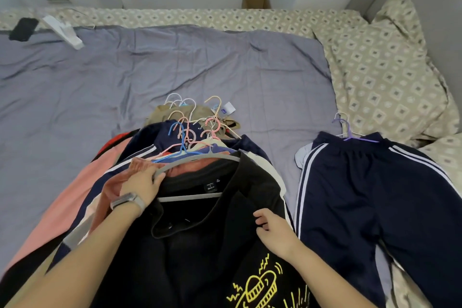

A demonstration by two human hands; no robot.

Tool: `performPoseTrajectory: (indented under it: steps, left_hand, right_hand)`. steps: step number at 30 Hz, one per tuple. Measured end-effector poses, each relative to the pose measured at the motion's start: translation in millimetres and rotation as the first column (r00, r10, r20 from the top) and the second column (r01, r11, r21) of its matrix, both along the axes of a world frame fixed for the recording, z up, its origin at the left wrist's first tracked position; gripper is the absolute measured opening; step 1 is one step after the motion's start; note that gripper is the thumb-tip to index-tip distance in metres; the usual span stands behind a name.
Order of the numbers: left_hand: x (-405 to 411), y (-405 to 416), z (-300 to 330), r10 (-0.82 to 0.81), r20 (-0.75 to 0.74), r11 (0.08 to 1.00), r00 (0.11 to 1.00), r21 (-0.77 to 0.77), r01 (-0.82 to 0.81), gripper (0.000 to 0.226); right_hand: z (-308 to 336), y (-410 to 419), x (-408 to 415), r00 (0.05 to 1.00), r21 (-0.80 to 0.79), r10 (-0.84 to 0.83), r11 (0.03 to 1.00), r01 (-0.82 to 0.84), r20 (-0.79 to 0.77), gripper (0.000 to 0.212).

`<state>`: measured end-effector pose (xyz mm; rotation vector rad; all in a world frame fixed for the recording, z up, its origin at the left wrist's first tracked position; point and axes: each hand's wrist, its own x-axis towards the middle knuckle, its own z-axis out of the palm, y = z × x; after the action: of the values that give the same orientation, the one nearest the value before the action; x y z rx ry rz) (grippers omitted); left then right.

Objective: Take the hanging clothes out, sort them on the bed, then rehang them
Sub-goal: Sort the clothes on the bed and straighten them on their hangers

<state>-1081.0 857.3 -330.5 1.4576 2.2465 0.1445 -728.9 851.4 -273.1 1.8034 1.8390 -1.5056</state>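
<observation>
A heap of clothes on coloured hangers (190, 132) lies on the grey bedspread (175, 70) in front of me. On top is a black garment (200, 245) with a yellow print, hung on a grey hanger (200, 157). My left hand (142, 186), with a watch on its wrist, grips the left arm of that grey hanger. My right hand (272, 230) pinches the black fabric at the garment's right side. Apart on the right lie navy trousers with white stripes (375, 195) on a purple hanger (350, 132).
A patterned pillow (382, 70) lies at the right of the bed. A black phone (23, 29) and a white object (65, 31) sit at the far left edge. A cardboard box (255, 1) stands behind the bed by the wall.
</observation>
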Motion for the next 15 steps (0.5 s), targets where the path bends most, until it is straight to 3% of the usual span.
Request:
performPoseTrajectory:
  steps: [5,9,15]
  left_hand:
    - [15.8,-33.8,60.4,-0.01,-0.078,0.964,0.997,0.263,0.03,0.014]
    - [25.7,-86.8,125.6,0.039,-0.014,0.937,0.999,0.347,-0.032,0.018]
    - [63.5,-184.8,221.6,0.065,0.047,0.903,0.997,0.421,-0.079,0.027]
  right_hand:
    - [25.3,-8.8,13.7,0.999,0.056,-0.022,0.998,0.024,-0.032,0.041]
    - [62.9,-12.9,24.3,0.994,0.211,-0.065,0.974,0.082,-0.089,0.045]
    - [141.9,-36.0,35.8,0.97,0.514,-0.064,0.839,0.179,-0.234,0.068]
